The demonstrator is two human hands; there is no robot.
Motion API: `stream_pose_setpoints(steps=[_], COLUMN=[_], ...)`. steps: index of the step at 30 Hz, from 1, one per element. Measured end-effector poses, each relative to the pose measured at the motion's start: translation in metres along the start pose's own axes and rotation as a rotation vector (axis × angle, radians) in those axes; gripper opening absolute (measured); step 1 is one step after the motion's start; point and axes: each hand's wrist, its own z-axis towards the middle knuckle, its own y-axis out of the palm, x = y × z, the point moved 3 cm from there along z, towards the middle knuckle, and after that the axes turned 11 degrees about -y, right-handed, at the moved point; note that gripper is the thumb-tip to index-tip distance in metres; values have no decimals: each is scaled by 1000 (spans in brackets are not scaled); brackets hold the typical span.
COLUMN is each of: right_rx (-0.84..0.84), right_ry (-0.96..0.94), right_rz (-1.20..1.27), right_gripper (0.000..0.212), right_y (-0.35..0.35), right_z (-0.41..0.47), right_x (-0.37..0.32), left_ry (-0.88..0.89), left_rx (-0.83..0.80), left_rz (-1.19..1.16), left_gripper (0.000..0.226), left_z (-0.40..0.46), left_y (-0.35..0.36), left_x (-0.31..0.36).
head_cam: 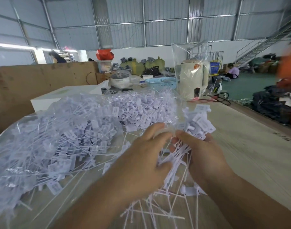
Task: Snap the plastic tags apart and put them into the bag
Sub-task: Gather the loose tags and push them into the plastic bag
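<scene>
My right hand (pixel 205 156) grips a bundle of white plastic tags (pixel 196 124); their flat heads fan out above my fingers and their thin tails hang below my palm. My left hand (pixel 146 157) is beside it, fingers curled around the bundle's tails and the edge of a clear plastic bag (pixel 189 71) that rises upright above both hands. A large heap of tags in clear bags (pixel 62 138) covers the table's left half. Loose tags and snapped strips (pixel 158 210) lie below my wrists.
The pale wooden table (pixel 250 146) stretches right of my hands. Behind the bag stand a cream kettle (pixel 195 80), a blue basket (pixel 163 82), a pot (pixel 120 80) and a white box (pixel 62 96). Cardboard (pixel 34 83) walls the left. People sit far back.
</scene>
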Motion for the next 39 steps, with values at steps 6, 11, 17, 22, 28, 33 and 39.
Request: stream_pose_setpoints(steps=[6,11,17,22,28,33,39], right_rx=[55,19,-18,-126,-47,-112,-192], right_ry=[62,119,169,269,242,287,308], right_rz=[32,47,-69,-215,-131,-329,-741], right_gripper=[13,20,38,15,64,7,38], right_y=[-7,1,10,11,-8,-14,-18], right_z=[14,15,21,24,26,18,0], right_x=[-5,-4,-13,-21,-12,-11,14], left_ry=[-233,-631,-647,-664,-629,-540,-465], left_rx=[128,-67,-145,-60,94,144,79], left_rz=[-143,219,259,206,189,251,115], left_gripper=[43,103,64,39,51,44,42], left_z=[-7,-12,5,11,11,12,15], left_y=[-50,-10,15,15,17,15,27], left_x=[-26,-59,-68,-67,-63,-54,-34])
